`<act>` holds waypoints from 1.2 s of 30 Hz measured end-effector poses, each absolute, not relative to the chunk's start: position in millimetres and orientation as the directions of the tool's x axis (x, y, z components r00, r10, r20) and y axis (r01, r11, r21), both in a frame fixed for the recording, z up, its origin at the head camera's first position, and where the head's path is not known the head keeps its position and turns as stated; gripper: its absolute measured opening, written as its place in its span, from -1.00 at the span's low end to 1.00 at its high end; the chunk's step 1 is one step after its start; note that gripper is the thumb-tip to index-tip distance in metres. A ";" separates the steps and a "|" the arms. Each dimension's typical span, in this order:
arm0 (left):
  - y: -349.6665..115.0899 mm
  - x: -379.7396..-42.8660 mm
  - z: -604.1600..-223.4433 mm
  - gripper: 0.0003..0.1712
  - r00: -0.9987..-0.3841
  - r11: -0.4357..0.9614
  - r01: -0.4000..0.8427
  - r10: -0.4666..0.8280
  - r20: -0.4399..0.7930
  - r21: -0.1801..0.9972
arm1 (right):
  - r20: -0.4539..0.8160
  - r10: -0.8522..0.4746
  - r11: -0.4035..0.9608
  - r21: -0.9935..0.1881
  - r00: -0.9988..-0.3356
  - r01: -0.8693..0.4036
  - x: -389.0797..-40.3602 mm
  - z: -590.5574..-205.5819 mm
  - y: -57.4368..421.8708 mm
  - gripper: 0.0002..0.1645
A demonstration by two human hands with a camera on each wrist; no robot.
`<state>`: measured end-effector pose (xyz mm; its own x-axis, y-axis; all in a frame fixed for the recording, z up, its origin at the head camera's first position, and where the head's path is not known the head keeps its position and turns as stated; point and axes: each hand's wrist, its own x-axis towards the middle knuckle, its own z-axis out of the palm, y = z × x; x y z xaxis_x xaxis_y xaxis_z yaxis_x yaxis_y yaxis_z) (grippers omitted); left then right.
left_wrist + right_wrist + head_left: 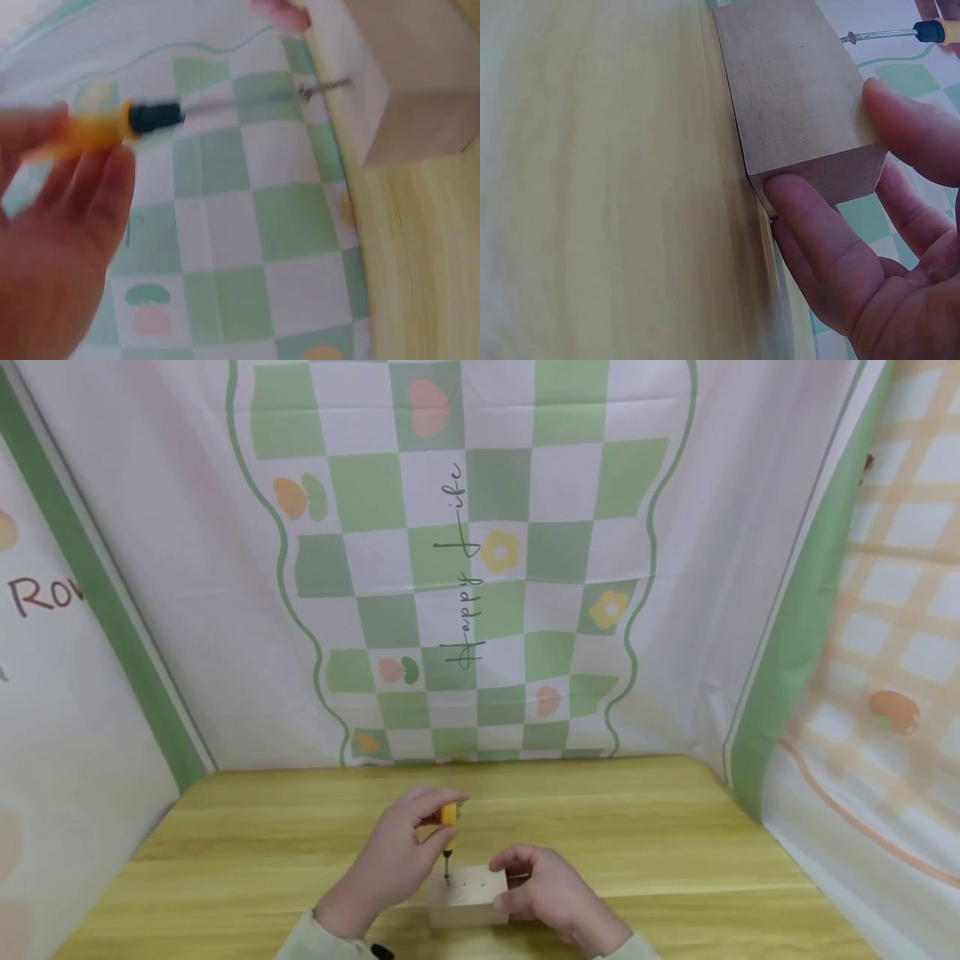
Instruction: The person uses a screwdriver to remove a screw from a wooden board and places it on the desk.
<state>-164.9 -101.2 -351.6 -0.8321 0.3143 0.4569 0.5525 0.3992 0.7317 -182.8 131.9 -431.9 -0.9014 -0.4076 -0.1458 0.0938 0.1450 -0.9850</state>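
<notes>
My left hand (pixel 393 853) grips the yellow handle of a screwdriver (pixel 448 814) between thumb and fingers. The shaft points down, with a dark collar below the handle. In the left wrist view its tip meets the head of a screw (pixel 328 86) that stands partly out of a pale wooden block (pixel 435 49). Several small dark holes show on the block's top in the head view, the screw being near the left end. At the block's right end, my right hand (pixel 551 893) holds it, thumb at one edge and a fingertip against the end face.
The block rests on a wood-grain table (pixel 637 827) near its front side. Behind the table hangs a green-and-white checked cloth (pixel 495 610). Printed cloths also hang at the left (pixel 82 710) and right (pixel 862 693).
</notes>
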 end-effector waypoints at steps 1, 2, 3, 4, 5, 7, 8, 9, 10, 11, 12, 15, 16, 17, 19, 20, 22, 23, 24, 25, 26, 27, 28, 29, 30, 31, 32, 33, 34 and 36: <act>-104.5 -166.6 -350.7 -0.46 -0.837 0.361 0.536 0.347 0.424 0.763 | -0.148 -0.407 0.147 -0.985 -0.901 0.095 -182.9 -431.9 132.0 -0.47; -107.4 -167.9 -349.6 -0.46 -0.840 0.334 0.517 0.373 0.393 0.788 | -0.149 -0.406 0.149 -0.984 -0.902 0.096 -182.9 -431.9 132.0 -0.47; -110.0 -169.1 -348.8 -0.47 -0.842 0.311 0.501 0.391 0.372 0.808 | -0.150 -0.404 0.150 -0.984 -0.902 0.096 -182.9 -432.0 131.9 -0.46; -112.1 -169.9 -348.1 -0.47 -0.844 0.295 0.488 0.400 0.358 0.821 | -0.149 -0.404 0.150 -0.984 -0.903 0.096 -182.8 -431.8 131.8 -0.46; -113.6 -170.9 -347.7 -0.49 -0.843 0.283 0.484 0.403 0.356 0.828 | -0.150 -0.402 0.149 -0.984 -0.903 0.097 -182.6 -431.7 131.6 -0.46; -115.0 -171.9 -347.6 -0.53 -0.846 0.266 0.481 0.390 0.363 0.836 | -0.149 -0.402 0.148 -0.984 -0.904 0.097 -182.4 -431.6 131.1 -0.45; -115.2 -171.9 -347.6 -0.54 -0.845 0.260 0.489 0.378 0.378 0.833 | -0.150 -0.401 0.146 -0.984 -0.904 0.098 -182.3 -431.6 130.9 -0.45; -114.9 -172.0 -348.0 -0.55 -0.846 0.258 0.493 0.364 0.390 0.831 | -0.150 -0.400 0.144 -0.985 -0.904 0.100 -182.3 -431.6 130.7 -0.45; -114.3 -171.7 -348.2 -0.56 -0.849 0.262 0.497 0.344 0.401 0.827 | -0.150 -0.399 0.142 -0.985 -0.904 0.101 -182.3 -431.6 130.5 -0.45; -113.4 -171.4 -348.5 -0.57 -0.851 0.266 0.502 0.322 0.415 0.823 | -0.152 -0.399 0.142 -0.985 -0.904 0.103 -182.5 -431.7 130.4 -0.45; -112.2 -170.9 -348.7 -0.58 -0.854 0.274 0.504 0.299 0.425 0.819 | -0.152 -0.398 0.141 -0.985 -0.905 0.104 -182.6 -431.8 130.4 -0.45; -107.3 -168.5 -349.7 -0.60 -0.862 0.322 0.505 0.221 0.456 0.800 | -0.150 -0.395 0.144 -0.985 -0.906 0.100 -182.9 -432.4 130.7 -0.45; -105.1 -167.5 -350.4 -0.61 -0.861 0.348 0.509 0.197 0.469 0.788 | -0.148 -0.394 0.146 -0.985 -0.907 0.098 -182.8 -432.6 130.9 -0.46; -102.8 -166.8 -351.5 -0.61 -0.855 0.375 0.516 0.180 0.486 0.770 | -0.147 -0.394 0.148 -0.984 -0.907 0.095 -182.8 -432.7 131.1 -0.46; -97.7 -165.2 -354.3 -0.59 -0.839 0.432 0.532 0.151 0.523 0.728 | -0.144 -0.394 0.149 -0.985 -0.908 0.091 -182.6 -433.0 131.4 -0.46; -95.2 -164.5 -355.9 -0.58 -0.825 0.461 0.544 0.141 0.548 0.701 | -0.142 -0.395 0.148 -0.985 -0.908 0.090 -182.6 -433.2 131.5 -0.46; -90.5 -163.2 -359.3 -0.55 -0.792 0.511 0.567 0.123 0.598 0.645 | -0.140 -0.397 0.147 -0.985 -0.907 0.087 -182.6 -433.3 131.6 -0.47; -88.7 -162.7 -360.7 -0.54 -0.777 0.527 0.576 0.115 0.619 0.625 | -0.140 -0.399 0.146 -0.985 -0.906 0.088 -182.6 -433.3 131.6 -0.47; -87.5 -162.0 -361.6 -0.53 -0.767 0.532 0.584 0.112 0.632 0.614 | -0.140 -0.400 0.144 -0.986 -0.906 0.088 -182.7 -433.3 131.7 -0.47; -86.8 -161.6 -362.2 -0.52 -0.761 0.532 0.590 0.115 0.639 0.607 | -0.140 -0.400 0.144 -0.986 -0.906 0.089 -182.8 -433.3 131.7 -0.47; -87.0 -161.4 -362.4 -0.51 -0.758 0.527 0.598 0.127 0.639 0.604 | -0.141 -0.400 0.146 -0.985 -0.905 0.090 -182.9 -433.3 131.8 -0.47; -87.9 -161.4 -362.0 -0.50 -0.761 0.517 0.604 0.147 0.632 0.607 | -0.143 -0.400 0.146 -0.985 -0.905 0.091 -183.1 -433.3 131.8 -0.47; -89.7 -161.8 -361.4 -0.49 -0.769 0.503 0.607 0.174 0.616 0.616 | -0.146 -0.399 0.148 -0.985 -0.905 0.094 -183.3 -433.3 131.9 -0.47; -92.3 -162.3 -360.0 -0.47 -0.777 0.480 0.611 0.209 0.594 0.630 | -0.150 -0.398 0.150 -0.984 -0.905 0.097 -183.5 -433.4 132.0 -0.47; -95.4 -163.0 -358.3 -0.45 -0.788 0.441 0.610 0.249 0.563 0.659 | -0.153 -0.398 0.153 -0.983 -0.905 0.099 -183.8 -433.5 132.0 -0.47; -98.9 -164.4 -356.9 -0.43 -0.797 0.407 0.604 0.288 0.531 0.685 | -0.157 -0.398 0.155 -0.983 -0.904 0.102 -184.1 -433.5 131.9 -0.47; -102.6 -165.2 -354.9 -0.41 -0.804 0.371 0.593 0.325 0.498 0.714 | -0.160 -0.397 0.158 -0.982 -0.904 0.104 -184.4 -433.5 131.9 -0.47; -106.1 -166.5 -353.3 -0.40 -0.811 0.339 0.575 0.358 0.463 0.745 | -0.162 -0.396 0.160 -0.981 -0.904 0.106 -184.6 -433.5 131.7 -0.47; -109.3 -167.7 -351.8 -0.39 -0.819 0.310 0.550 0.383 0.428 0.776 | -0.164 -0.395 0.162 -0.981 -0.904 0.107 -184.7 -433.4 131.6 -0.47; -114.0 -169.7 -349.5 -0.40 -0.834 0.269 0.501 0.405 0.376 0.823 | -0.164 -0.395 0.160 -0.981 -0.904 0.108 -184.8 -433.4 131.4 -0.46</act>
<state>-169.7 -114.0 -349.5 -0.8339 0.4045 0.3755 0.5009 0.2688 0.8227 -184.8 131.4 -433.4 -0.9040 -0.3947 -0.1641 0.1084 0.1598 -0.9812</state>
